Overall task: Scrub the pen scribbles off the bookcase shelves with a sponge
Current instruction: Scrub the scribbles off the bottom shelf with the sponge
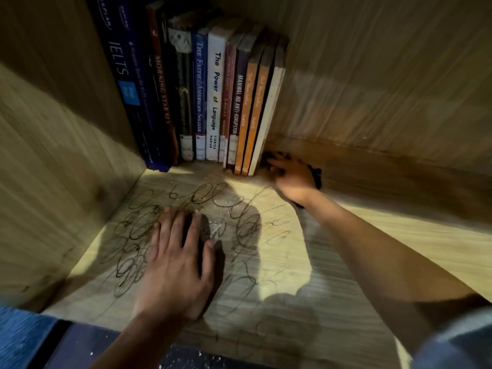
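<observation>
Black pen scribbles (239, 225) loop across the pale wooden shelf (279, 262) of the bookcase. My left hand (178, 257) lies flat on the scribbles at the front left, fingers straight and pressed down. A dark grey rough patch (205, 230) shows beside its index finger; I cannot tell whether it is a pad or a smudge. My right hand (291, 178) is blurred and reaches to the back of the shelf beside the last book. It covers and grips a dark sponge (317, 177) that sticks out from under it on both sides.
A row of upright books (213, 102) fills the back left of the compartment. Wooden side wall (53, 169) on the left, back panel (386, 89) behind. White crumbs (218, 225) lie among the scribbles. My shadow falls over the shelf's front.
</observation>
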The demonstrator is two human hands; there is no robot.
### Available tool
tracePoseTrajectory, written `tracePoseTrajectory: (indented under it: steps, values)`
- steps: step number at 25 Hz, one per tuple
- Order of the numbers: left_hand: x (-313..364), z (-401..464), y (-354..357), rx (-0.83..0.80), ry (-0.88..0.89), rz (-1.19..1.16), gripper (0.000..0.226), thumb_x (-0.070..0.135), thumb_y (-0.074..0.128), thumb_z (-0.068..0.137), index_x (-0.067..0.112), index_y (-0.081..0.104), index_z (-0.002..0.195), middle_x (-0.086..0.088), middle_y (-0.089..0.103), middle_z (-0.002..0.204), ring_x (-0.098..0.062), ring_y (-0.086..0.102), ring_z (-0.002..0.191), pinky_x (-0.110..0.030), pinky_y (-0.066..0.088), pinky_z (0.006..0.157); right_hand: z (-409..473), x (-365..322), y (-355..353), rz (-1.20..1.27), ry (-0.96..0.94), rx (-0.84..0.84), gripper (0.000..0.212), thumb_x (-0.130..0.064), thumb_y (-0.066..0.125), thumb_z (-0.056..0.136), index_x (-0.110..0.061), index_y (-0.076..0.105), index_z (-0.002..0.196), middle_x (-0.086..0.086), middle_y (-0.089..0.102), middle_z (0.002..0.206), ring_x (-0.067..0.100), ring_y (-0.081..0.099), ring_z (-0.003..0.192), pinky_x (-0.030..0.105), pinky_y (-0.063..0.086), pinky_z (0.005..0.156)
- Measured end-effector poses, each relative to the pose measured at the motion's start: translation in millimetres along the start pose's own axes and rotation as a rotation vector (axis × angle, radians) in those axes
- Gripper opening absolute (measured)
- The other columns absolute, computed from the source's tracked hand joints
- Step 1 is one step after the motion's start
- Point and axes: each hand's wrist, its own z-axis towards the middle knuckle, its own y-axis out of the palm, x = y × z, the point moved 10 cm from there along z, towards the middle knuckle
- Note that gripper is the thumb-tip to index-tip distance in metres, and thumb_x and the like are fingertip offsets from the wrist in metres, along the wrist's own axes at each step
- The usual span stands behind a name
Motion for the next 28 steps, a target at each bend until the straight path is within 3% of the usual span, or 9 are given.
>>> tracePoseTrajectory:
  steps: [4, 6, 9, 11, 15, 17, 21, 25, 28]
  values:
    - [1.1, 0.6, -1.2, -0.002, 0.003, -0.005, 0.076, 0.059, -0.004, 0.089, 0.024, 0.006, 0.155, 0.000, -0.003, 0.163, -0.005, -0.034, 0.139, -0.029, -0.017, 0.116, -37.6, 4.7, -1.4, 0.265, -0.138, -0.286, 0.033, -0.024, 0.051, 0.098, -0.039, 0.058, 0.127, -0.012, 0.041, 0.147, 0.011, 0.030, 0.139, 0.030, 0.020, 0.117]
    - [2.3, 0.8, -1.0, -0.007, 0.011, -0.014, 0.074, 0.059, -0.003, 0.089, 0.025, 0.006, 0.155, 0.001, -0.003, 0.163, -0.003, -0.034, 0.138, -0.027, -0.018, 0.115, -18.7, 20.4, -7.6, 0.303, -0.028, -0.203, 0.034, -0.020, 0.050, 0.099, -0.033, 0.057, 0.129, -0.008, 0.042, 0.147, 0.016, 0.033, 0.139, 0.031, 0.023, 0.116]
    - [2.4, 0.5, -0.6, -0.008, 0.008, -0.024, 0.073, 0.058, -0.002, 0.090, 0.025, 0.005, 0.154, 0.001, -0.002, 0.163, -0.003, -0.034, 0.138, -0.026, -0.017, 0.115, 4.3, 6.2, -7.9, -0.038, 0.052, 0.001, 0.041, -0.021, 0.037, 0.101, -0.032, 0.046, 0.140, -0.006, 0.035, 0.152, 0.022, 0.022, 0.143, 0.039, 0.018, 0.118]
    - [3.6, 1.0, -0.8, -0.014, 0.024, -0.025, 0.073, 0.057, 0.000, 0.090, 0.023, 0.008, 0.154, 0.000, 0.001, 0.163, -0.005, -0.029, 0.141, -0.027, -0.016, 0.116, -1.3, -13.0, 3.2, -0.131, -0.033, -0.042, 0.043, -0.021, 0.034, 0.101, -0.029, 0.041, 0.143, -0.006, 0.028, 0.156, 0.023, 0.016, 0.145, 0.042, 0.014, 0.118]
    - [3.3, -0.1, -0.8, -0.017, 0.027, -0.038, 0.074, 0.058, 0.000, 0.091, 0.021, 0.010, 0.155, -0.002, 0.002, 0.163, -0.009, -0.024, 0.144, -0.031, -0.012, 0.118, -26.7, 5.7, 2.5, 0.115, -0.235, -0.267, 0.042, -0.012, 0.039, 0.102, -0.031, 0.048, 0.138, -0.012, 0.026, 0.153, 0.010, 0.011, 0.145, 0.036, 0.006, 0.121]
    - [4.7, -0.2, -0.9, -0.018, 0.029, -0.044, 0.074, 0.058, 0.001, 0.091, 0.021, 0.011, 0.154, -0.003, 0.003, 0.163, -0.009, -0.022, 0.145, -0.031, -0.011, 0.118, -16.9, 33.0, -6.2, 0.115, -0.155, -0.200, 0.043, -0.015, 0.038, 0.102, -0.036, 0.044, 0.139, -0.007, 0.030, 0.154, 0.018, 0.018, 0.145, 0.043, 0.013, 0.120]
    - [4.2, 0.7, -0.9, 0.003, 0.035, -0.040, 0.071, 0.055, 0.004, 0.092, 0.022, 0.014, 0.154, -0.002, 0.008, 0.162, -0.008, -0.018, 0.145, -0.031, -0.009, 0.119, 15.0, 28.4, -1.2, -0.240, 0.122, -0.082, 0.054, -0.023, 0.036, 0.097, -0.036, 0.025, 0.148, -0.001, 0.023, 0.157, 0.034, 0.020, 0.141, 0.051, 0.019, 0.114]
    - [2.5, -0.1, 1.0, 0.003, 0.034, -0.022, 0.069, 0.055, 0.004, 0.093, 0.022, 0.014, 0.154, -0.001, 0.009, 0.162, -0.008, -0.017, 0.146, -0.032, -0.008, 0.120, 5.9, -9.2, 9.7, -0.092, -0.213, -0.306, 0.049, -0.012, 0.038, 0.100, -0.031, 0.037, 0.145, -0.007, 0.021, 0.157, 0.020, 0.013, 0.146, 0.044, 0.013, 0.120]
    - [1.9, 0.2, 1.1, -0.005, 0.021, -0.026, 0.072, 0.057, 0.000, 0.092, 0.023, 0.011, 0.155, -0.001, 0.005, 0.163, -0.008, -0.020, 0.146, -0.033, -0.008, 0.120, -5.8, 11.0, -7.2, 0.064, -0.240, -0.310, 0.050, -0.003, 0.038, 0.100, -0.033, 0.046, 0.139, -0.013, 0.027, 0.154, 0.009, 0.014, 0.144, 0.033, 0.009, 0.120]
